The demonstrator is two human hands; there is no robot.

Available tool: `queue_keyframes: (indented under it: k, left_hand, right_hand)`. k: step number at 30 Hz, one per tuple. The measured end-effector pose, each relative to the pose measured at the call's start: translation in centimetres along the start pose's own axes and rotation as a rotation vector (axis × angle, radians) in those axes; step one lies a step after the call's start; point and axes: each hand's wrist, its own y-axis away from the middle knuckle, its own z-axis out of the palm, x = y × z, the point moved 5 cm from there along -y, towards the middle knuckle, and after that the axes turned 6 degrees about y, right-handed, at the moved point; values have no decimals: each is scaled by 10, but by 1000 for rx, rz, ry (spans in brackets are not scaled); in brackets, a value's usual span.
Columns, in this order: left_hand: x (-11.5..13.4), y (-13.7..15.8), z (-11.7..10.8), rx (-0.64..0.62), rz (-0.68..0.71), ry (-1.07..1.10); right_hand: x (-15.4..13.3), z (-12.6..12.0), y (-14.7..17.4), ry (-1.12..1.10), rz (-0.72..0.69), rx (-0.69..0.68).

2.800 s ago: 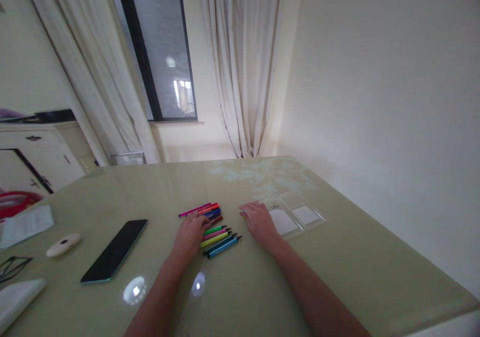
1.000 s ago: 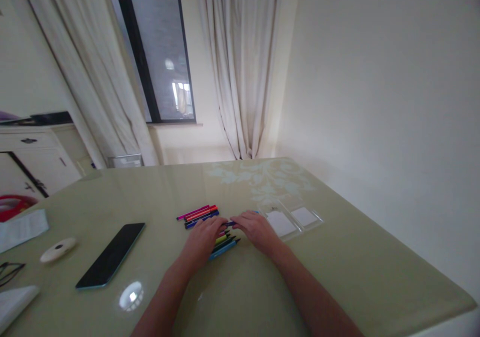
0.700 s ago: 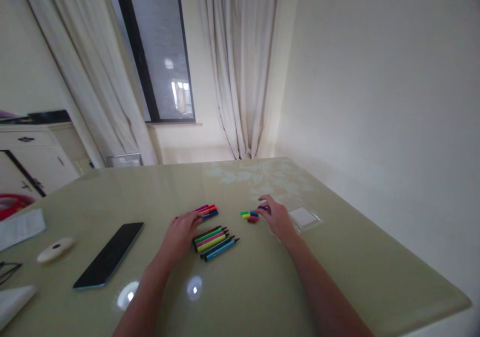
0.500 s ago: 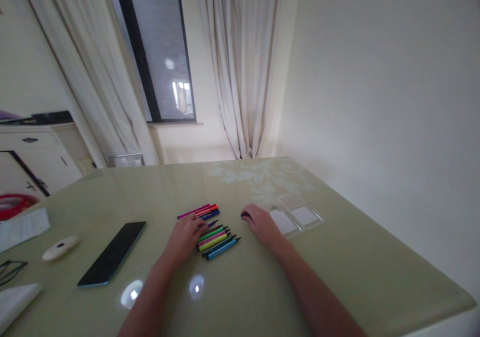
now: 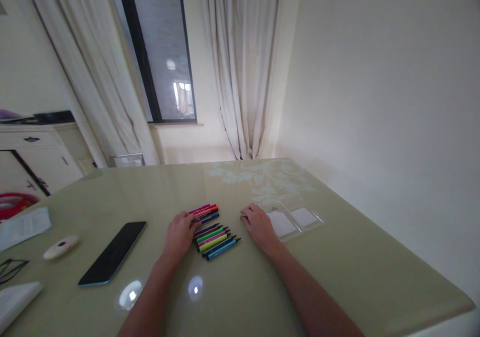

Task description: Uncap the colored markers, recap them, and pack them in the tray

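Observation:
Colored markers lie in a slanted row on the table. Pink and orange-red markers (image 5: 204,211) are at the far end. Nearer, green, yellow-green and blue ones (image 5: 222,249) lie with bare dark tips to the right. My left hand (image 5: 181,233) is at the row's left side, its bent fingertips closed at the left end of a dark blue marker (image 5: 210,218). To the right of the markers, my right hand (image 5: 259,225) rests on the table with its fingers drawn together; what they pinch, if anything, is hidden. Beside it lies a clear plastic case (image 5: 296,218) with white inserts.
A black phone (image 5: 112,253) lies left of my left arm. Farther left are a cream oval object (image 5: 61,247), a pale sheet (image 5: 24,228), dark-framed glasses (image 5: 10,271) and a white object (image 5: 17,304). A wall (image 5: 382,127) runs along the table's right side.
My left hand has shifted slightly left, away from the middle markers, uncovering more of them. The dark piece seen at my right fingertips no longer shows; that hand has barely moved.

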Motion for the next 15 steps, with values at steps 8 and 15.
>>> queue_keyframes:
  k: [8, 15]
  left_hand:
    - [50, 6, -1, 1, 235, 214]
    - [75, 14, 6, -109, 288, 217]
  right_hand:
    - [-26, -8, 9, -151, -253, 69]
    - [-32, -13, 12, -184, -320, 99]
